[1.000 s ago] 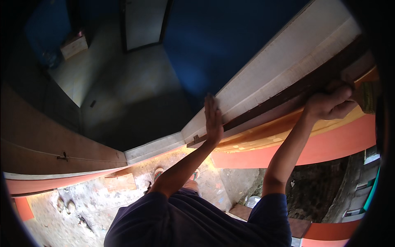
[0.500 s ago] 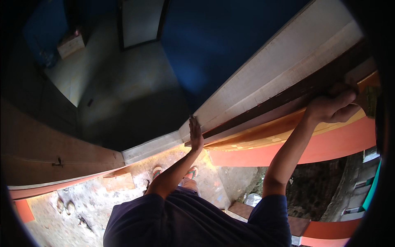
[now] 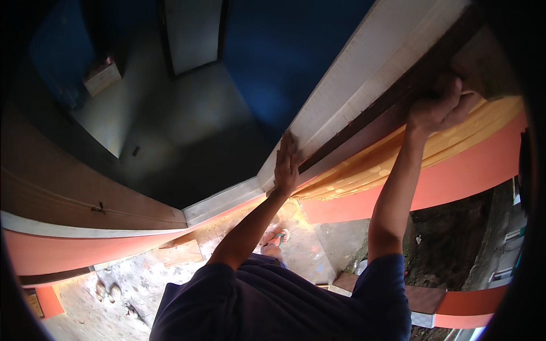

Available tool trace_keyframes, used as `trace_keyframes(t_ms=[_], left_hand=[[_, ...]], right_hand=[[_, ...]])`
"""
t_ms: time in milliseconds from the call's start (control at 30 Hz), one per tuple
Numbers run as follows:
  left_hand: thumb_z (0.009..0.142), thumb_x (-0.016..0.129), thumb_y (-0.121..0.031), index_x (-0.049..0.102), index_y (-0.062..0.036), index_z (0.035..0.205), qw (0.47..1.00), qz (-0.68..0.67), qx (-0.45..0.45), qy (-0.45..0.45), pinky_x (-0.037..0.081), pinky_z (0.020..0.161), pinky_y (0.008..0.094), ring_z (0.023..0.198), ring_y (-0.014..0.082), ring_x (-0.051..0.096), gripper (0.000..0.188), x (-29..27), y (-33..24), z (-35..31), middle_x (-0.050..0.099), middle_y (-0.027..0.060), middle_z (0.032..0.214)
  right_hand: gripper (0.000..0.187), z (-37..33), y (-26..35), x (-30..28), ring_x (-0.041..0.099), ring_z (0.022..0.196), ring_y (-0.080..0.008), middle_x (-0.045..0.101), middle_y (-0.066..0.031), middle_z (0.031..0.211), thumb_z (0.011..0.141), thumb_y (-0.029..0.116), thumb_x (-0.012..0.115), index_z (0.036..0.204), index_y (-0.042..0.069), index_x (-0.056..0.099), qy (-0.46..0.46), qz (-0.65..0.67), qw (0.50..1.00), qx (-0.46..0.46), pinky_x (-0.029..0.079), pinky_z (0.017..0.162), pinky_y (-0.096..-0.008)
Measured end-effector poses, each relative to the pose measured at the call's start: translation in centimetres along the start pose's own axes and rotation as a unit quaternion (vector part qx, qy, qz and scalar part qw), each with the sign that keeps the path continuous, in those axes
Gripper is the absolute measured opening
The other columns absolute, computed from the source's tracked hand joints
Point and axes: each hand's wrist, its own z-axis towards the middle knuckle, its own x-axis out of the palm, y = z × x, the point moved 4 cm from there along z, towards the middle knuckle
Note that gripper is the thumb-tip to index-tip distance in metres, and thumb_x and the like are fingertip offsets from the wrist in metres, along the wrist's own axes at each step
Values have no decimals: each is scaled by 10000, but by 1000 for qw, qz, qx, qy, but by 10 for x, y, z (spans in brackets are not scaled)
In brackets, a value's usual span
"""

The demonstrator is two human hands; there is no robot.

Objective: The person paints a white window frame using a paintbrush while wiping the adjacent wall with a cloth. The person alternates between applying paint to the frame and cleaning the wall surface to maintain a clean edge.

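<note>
Blue walls (image 3: 273, 62) and a shadowy floor (image 3: 193, 136) fill the far side of this doorway, with a light door in a dark frame (image 3: 194, 34) at the back, a pale box (image 3: 102, 78) over to the left and some small dark thing (image 3: 136, 151) lying on the floor, too murky to make out. So the main bit is the brown panel (image 3: 372, 128), which runs from near the middle up to the upper right, sandwiched between the pale door frame (image 3: 358, 79) and a yellow-orange curtain (image 3: 364, 170). Left hand (image 3: 286, 165) is at the low end of that frame, fingers out straight and pretty much side by side, palm looking flat against the edge. Right hand (image 3: 438, 108) is further up by the brown panel, fingers curled in and thumb sticking up; can't tell if it's pinching anything, it's too dark there. Coral wall (image 3: 455, 165) sits just past the curtain. Down below, a sandaled foot (image 3: 277, 237) pokes out past the dark shirt (image 3: 278, 301), and a pair of shoes (image 3: 108, 291) sits on the blotchy, sunlit paving (image 3: 136, 273) well off to the left.
</note>
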Motion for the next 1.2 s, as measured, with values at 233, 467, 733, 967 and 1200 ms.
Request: trace_keyframes(t_ms=[233, 467, 733, 967, 1200], left_hand=[[1085, 430, -132, 432, -22, 1541, 997, 56, -30, -33, 306, 1228, 413, 1484, 353, 402, 469, -106, 25, -53, 440, 191, 1592], [1103, 468, -225, 586, 29, 1215, 987, 24, -80, -139, 454, 707, 382, 765, 247, 543, 301, -192, 11, -75, 600, 139, 888], [1102, 482, -258, 598, 25, 1210, 968, 30, -189, -160, 437, 667, 352, 721, 183, 505, 324, -228, 10, -132, 572, 85, 828], [1109, 449, -292, 603, 25, 1207, 964, 11, -194, -184, 457, 732, 330, 797, 158, 521, 365, -223, -13, -150, 599, 93, 868], [1117, 443, -353, 609, 44, 1178, 947, 42, -256, -191, 454, 839, 337, 897, 178, 536, 435, -234, -36, -191, 636, 113, 960]], right_hand=[[313, -154, 59, 21, 468, 549, -85, 524, -21, 647, 1116, 299, 426, 1147, 12, 548, 174, 195, 921, 290, 368, 517, -252], [183, -512, 60, -20, 379, 428, -83, 394, 26, 594, 1083, 275, 491, 1094, 100, 548, 162, 106, 443, 875, 275, 378, -258], [265, -301, 61, 67, 334, 505, -54, 410, 42, 677, 1110, 358, 489, 1067, 100, 537, 131, 266, 717, 631, 267, 437, -223], [348, -505, 53, 13, 379, 423, -91, 384, 24, 611, 1068, 458, 527, 974, 127, 470, 103, 154, 422, 888, 252, 376, -252], [334, -346, 80, 32, 357, 493, -57, 406, 36, 659, 1107, 403, 480, 1025, 82, 530, 89, 286, 633, 714, 306, 422, -247]])
